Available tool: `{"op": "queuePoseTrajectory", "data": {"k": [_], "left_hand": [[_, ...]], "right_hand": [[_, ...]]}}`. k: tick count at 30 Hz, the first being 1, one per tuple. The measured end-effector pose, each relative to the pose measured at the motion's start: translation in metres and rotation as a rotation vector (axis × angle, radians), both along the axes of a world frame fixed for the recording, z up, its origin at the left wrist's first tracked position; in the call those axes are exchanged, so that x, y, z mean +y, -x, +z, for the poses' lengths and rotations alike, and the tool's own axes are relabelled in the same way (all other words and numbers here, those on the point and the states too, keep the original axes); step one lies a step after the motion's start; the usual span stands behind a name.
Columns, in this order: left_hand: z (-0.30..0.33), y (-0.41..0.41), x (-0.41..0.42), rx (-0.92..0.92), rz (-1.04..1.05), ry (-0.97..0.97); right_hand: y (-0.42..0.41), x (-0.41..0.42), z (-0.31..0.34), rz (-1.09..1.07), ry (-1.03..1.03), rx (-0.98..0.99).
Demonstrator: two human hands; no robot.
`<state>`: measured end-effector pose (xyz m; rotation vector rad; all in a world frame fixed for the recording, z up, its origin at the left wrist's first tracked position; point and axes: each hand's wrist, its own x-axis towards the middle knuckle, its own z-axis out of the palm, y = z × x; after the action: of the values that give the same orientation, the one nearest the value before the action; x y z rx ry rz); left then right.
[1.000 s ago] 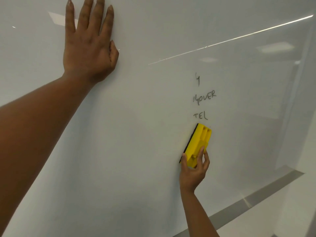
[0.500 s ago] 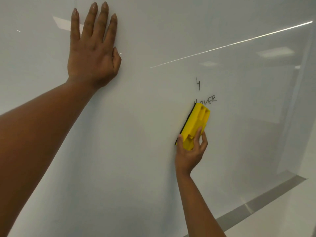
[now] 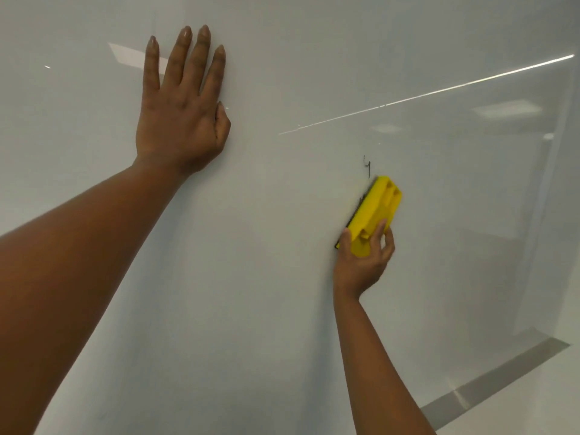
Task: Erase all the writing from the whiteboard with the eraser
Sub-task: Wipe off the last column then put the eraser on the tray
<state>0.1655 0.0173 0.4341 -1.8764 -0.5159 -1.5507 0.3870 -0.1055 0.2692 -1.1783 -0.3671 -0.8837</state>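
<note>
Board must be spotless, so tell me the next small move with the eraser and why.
Probably slide the yellow eraser a little further up the whiteboard. One black mark shows just above its top edge, and the right hand already grips the eraser's lower end against the board. The left hand rests flat on the board, well clear of that path.

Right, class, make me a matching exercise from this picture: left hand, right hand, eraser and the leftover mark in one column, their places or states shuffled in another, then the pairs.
Column one:
1. left hand
2. right hand
3. eraser
4. leftover mark

Column two:
A. yellow, pressed to the whiteboard
B. just above the eraser's top end
C. flat on the board, fingers straight
D. grips the eraser's lower end

Pairs: 1-C, 2-D, 3-A, 4-B
</note>
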Motion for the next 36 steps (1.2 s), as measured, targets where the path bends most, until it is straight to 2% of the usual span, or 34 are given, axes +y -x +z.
{"op": "queuePoseTrajectory", "data": {"k": [3,7,11,17,21,25,27,30,32,34,36], "left_hand": [[0.001,0.000,0.001,0.002,0.006,0.003],[0.000,0.000,0.001,0.003,0.003,0.007],[0.001,0.001,0.001,-0.001,-0.002,0.009],[0.000,-0.001,0.001,-0.015,-0.004,-0.007],[0.000,-0.001,0.001,-0.015,0.014,-0.003],[0.000,-0.001,0.002,-0.014,0.010,0.004],[0.000,0.000,0.002,-0.013,0.011,0.003],[0.000,-0.001,0.001,-0.016,0.011,-0.004],[0.000,-0.001,0.001,-0.015,0.011,-0.004],[0.000,-0.002,0.001,-0.020,0.015,-0.005],[0.000,-0.001,0.002,-0.023,0.018,-0.006]], "right_hand": [[0.020,0.005,0.000,-0.007,0.093,-0.155],[0.011,-0.005,-0.018,-0.033,0.188,-0.234],[-0.015,-0.017,-0.018,-0.060,0.159,-0.157],[-0.048,-0.025,0.035,-0.031,0.000,0.237],[-0.024,-0.012,0.053,-0.063,0.019,0.054],[-0.018,-0.013,0.032,-0.072,0.122,-0.117],[-0.030,-0.022,0.025,-0.078,0.139,-0.096],[-0.045,-0.028,0.038,-0.054,0.067,0.129],[-0.044,-0.024,0.055,-0.030,0.026,0.210],[-0.033,-0.017,0.069,-0.028,0.014,0.156],[-0.017,-0.009,0.076,-0.041,0.037,0.021]]}}
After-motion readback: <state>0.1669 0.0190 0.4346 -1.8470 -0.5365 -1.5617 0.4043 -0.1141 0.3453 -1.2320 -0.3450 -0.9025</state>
